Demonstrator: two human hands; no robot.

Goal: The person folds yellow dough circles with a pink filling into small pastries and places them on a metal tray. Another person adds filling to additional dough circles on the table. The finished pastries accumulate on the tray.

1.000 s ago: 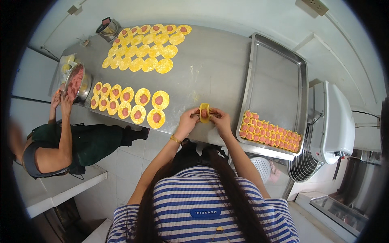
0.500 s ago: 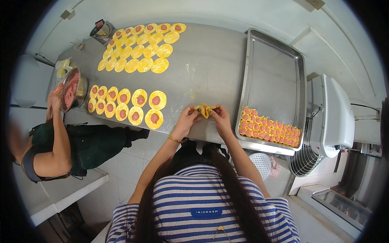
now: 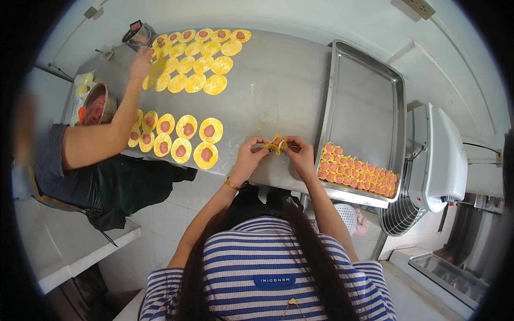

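Between my two hands, above the near edge of the steel table, is a yellow dumpling (image 3: 277, 144) with pink meat filling and its wrapper gathered up. My left hand (image 3: 250, 156) pinches one side of the wrapper. On the opposite side, the fingers of my right hand (image 3: 300, 155) are closed on it too. To my right, a deep metal tray (image 3: 321, 140) holds rows of finished open-topped dumplings (image 3: 356, 170) in its near end. Left of my hands lie two rows of round yellow wrappers (image 3: 211, 130), each with a ball of meat.
More wrappers (image 3: 216, 84) lie in rows at the far left, the farthest row topped with meat. A co-worker's arm (image 3: 115, 120) reaches across the table there. A bowl of pink meat (image 3: 95, 109) stands at the left end. A white machine (image 3: 439, 150) is beyond the tray.
My hands have moved slightly right, and the dumpling's wrapper is folded up more around the meat. The co-worker's hand has gone from the meat bowl to the far wrappers.
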